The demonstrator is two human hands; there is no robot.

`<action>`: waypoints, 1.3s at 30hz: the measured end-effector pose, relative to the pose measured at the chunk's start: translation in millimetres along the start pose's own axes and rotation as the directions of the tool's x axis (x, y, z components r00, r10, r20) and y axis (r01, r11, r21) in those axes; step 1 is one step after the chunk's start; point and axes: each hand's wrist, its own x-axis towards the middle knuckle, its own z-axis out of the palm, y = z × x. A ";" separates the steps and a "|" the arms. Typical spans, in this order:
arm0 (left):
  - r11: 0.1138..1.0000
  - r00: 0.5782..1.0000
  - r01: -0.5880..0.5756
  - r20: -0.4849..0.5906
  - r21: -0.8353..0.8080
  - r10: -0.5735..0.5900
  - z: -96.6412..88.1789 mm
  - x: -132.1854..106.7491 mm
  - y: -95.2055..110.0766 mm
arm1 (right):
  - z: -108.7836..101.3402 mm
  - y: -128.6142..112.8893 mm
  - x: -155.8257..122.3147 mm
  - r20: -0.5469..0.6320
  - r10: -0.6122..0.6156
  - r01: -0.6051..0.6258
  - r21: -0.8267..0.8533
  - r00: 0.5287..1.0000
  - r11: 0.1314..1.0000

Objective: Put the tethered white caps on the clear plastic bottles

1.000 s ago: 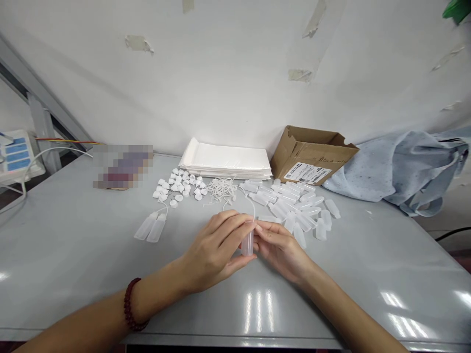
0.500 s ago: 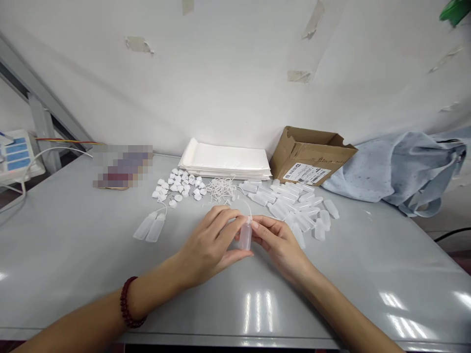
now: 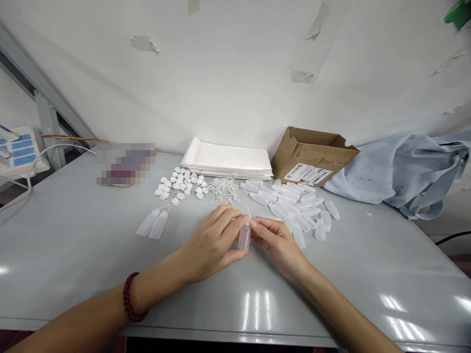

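Both hands hold one little clear bottle (image 3: pixel 244 237) upright: left hand (image 3: pixel 211 242) wrapped around it, right hand (image 3: pixel 277 242) pinching its top, in front of the brown box (image 3: pixel 312 156).

A white wall (image 3: pixel 235 73) with bits of old tape is seen behind a grey surface (image 3: pixel 73 255), where light is mirrored.

This is a small packing or assembly workshop. A plain grey worktable (image 3: pixel 73 255) stands against a scuffed white wall (image 3: pixel 235 73) patched with tape. Parts lie sorted in batches: white caps (image 3: pixel 180 184) at eleven o'clock and small clear plastic bottles (image 3: pixel 294 206) at one. Farther back are padded mailers (image 3: pixel 228 159) at twelve and a labelled cardboard box (image 3: pixel 312 154) at one.
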 end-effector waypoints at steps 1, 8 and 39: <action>1.000 1.000 -0.003 0.020 -0.010 0.003 -1.1 0.6 -0.5 | 0.1 0.9 0.2 0.004 0.003 -0.003 -0.012 1.000 1.000; 0.996 0.989 0.060 0.133 0.060 -0.067 -33.0 -12.5 -15.0 | 6.1 0.5 -6.3 -0.032 0.003 -0.006 -0.082 0.999 0.997; 0.850 0.745 0.458 0.410 0.260 -0.527 -95.3 -67.8 -80.9 | 3.3 0.7 -3.7 -0.204 0.002 -0.016 -0.067 0.979 0.998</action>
